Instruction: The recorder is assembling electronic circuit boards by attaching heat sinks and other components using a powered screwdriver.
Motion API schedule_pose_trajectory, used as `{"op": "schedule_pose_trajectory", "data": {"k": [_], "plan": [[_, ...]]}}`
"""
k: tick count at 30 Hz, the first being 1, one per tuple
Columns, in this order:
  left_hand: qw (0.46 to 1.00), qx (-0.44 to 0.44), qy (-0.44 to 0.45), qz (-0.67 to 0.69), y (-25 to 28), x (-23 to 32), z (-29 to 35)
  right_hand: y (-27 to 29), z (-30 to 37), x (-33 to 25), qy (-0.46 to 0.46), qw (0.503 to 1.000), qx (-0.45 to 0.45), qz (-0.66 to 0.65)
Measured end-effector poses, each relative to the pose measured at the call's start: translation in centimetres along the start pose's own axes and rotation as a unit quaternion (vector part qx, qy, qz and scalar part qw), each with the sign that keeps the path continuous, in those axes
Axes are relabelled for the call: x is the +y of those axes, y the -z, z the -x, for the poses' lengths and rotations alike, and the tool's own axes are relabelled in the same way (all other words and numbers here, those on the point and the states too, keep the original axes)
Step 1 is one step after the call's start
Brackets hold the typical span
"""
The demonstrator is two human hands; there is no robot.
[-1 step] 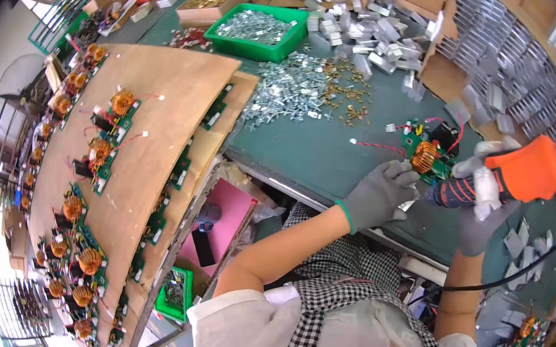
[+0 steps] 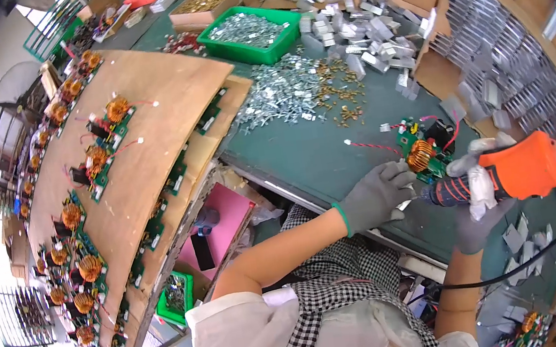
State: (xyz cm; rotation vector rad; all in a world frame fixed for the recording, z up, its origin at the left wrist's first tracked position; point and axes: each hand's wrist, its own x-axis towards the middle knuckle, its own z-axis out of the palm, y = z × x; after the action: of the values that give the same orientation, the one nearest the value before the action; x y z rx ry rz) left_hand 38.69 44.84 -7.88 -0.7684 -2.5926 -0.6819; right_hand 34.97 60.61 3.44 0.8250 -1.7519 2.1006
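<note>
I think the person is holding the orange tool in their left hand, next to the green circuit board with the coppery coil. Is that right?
Not quite: it's the wrong hand. The head view shows the orange tool in the right hand, not the left hand. The tool is next to the green circuit board with the coppery coil, just as you said.

Glare burns the left rim out to white, fringed with blue. Elsewhere the light is bright and fairly even, with soft shadows on the green surface (image 2: pixel 289 154) and glints off the metal pieces (image 2: pixel 503 66). Fine distant details look soft. Fisheye distortion bows the wooden board (image 2: pixel 167 76); black vignetting fills the corners.
</note>
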Motion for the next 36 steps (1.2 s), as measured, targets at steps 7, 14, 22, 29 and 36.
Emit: {"op": "schedule_pose_trajectory", "data": {"k": [7,14,22,29,36], "plan": [[0.999,0.024,-0.01,0.022,-0.8,0.1,-0.4,-1.3,0.3,-0.2,0.006,0.996,0.008,-0.086],[0.999,-0.009,0.02,0.05,0.9,0.2,-1.6,1.0,0.0,-0.6,-0.003,0.983,0.042,-0.179],[0.997,-0.026,0.027,0.062,0.6,-0.1,-1.6,2.9,1.0,-0.1,0.041,0.979,0.107,-0.167],[0.998,-0.024,0.02,0.051,0.7,0.2,-2.0,2.7,0.6,-0.7,0.032,0.977,0.115,-0.179],[0.999,0.036,0.03,0.024,0.7,1.4,-2.4,2.7,0.2,-2.2,0.03,0.987,0.095,-0.126]]}}
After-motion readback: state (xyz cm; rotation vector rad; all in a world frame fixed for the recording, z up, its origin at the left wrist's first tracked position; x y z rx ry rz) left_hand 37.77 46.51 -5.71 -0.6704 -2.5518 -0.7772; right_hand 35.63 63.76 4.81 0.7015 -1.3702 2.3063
